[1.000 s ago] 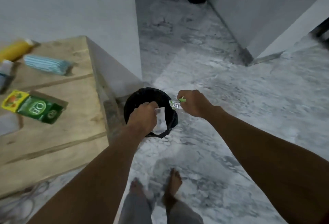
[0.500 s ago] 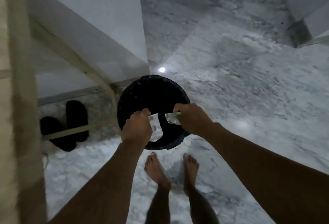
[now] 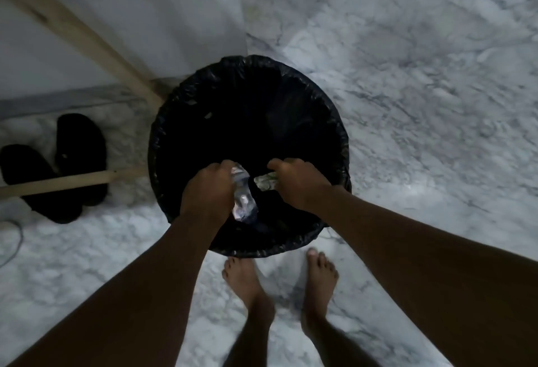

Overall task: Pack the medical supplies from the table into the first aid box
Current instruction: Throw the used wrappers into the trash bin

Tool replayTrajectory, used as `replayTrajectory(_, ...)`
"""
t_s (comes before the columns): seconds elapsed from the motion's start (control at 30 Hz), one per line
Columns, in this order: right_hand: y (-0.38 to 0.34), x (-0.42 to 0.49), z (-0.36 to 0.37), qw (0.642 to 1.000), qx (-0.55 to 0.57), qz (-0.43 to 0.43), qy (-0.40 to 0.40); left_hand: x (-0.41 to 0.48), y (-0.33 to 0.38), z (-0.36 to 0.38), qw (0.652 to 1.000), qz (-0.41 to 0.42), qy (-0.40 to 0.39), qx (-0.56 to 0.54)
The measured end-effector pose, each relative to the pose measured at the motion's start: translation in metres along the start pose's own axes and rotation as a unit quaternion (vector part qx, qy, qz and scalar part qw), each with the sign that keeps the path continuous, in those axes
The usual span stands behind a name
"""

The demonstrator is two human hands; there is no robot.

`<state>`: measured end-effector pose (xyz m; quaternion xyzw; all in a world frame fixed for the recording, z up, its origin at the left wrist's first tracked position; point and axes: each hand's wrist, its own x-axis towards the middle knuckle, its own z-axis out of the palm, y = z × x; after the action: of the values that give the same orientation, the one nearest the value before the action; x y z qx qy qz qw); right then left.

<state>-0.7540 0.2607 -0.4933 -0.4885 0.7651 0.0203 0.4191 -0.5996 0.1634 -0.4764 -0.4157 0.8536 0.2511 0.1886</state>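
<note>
Both hands hang over the open mouth of a round bin lined with a black bag (image 3: 186,95). My left hand (image 3: 208,192) is closed on a crumpled whitish wrapper (image 3: 243,199) that dangles from the fist. My right hand (image 3: 297,181) is closed on a smaller crinkled wrapper with green print (image 3: 265,181). The two wrappers nearly touch above the near part of the bin. The table top, the medical supplies and the first aid box are out of view.
The bin stands on a grey marble floor (image 3: 422,104) beside a white wall (image 3: 131,17). Wooden table legs (image 3: 78,34) and a crossbar (image 3: 58,183) lie left, with black slippers (image 3: 70,162) beneath. My bare feet (image 3: 279,285) stand just before the bin.
The view has tilted down and closed in on the bin; the table top with its supplies has left the frame. Both hands, still holding the wrappers, now sit lower over the bin's mouth.
</note>
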Motion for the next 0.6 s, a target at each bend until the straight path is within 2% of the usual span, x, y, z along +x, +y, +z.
replayTrajectory(0.2, -0.013, -0.056, -0.038, 1.000, -0.010, -0.009, 0.010, -0.038, 0.023, -0.044, 1.000, 0.017, 0.016, 0.014)
replayTrajectory(0.37, -0.053, -0.145, -0.110, 0.995, -0.054, 0.010, 0.083, -0.109, 0.069, -0.122, 0.995, 0.044, 0.080, 0.051)
replayTrajectory(0.47, -0.091, -0.215, -0.168, 0.988, -0.065, 0.018, 0.137, -0.169, 0.103, -0.191, 0.986, 0.061, 0.148, 0.052)
replayTrajectory(0.6, -0.151, -0.308, -0.244, 0.975, -0.059, -0.011, 0.216, -0.254, 0.141, -0.287, 0.975, 0.020, 0.215, 0.050)
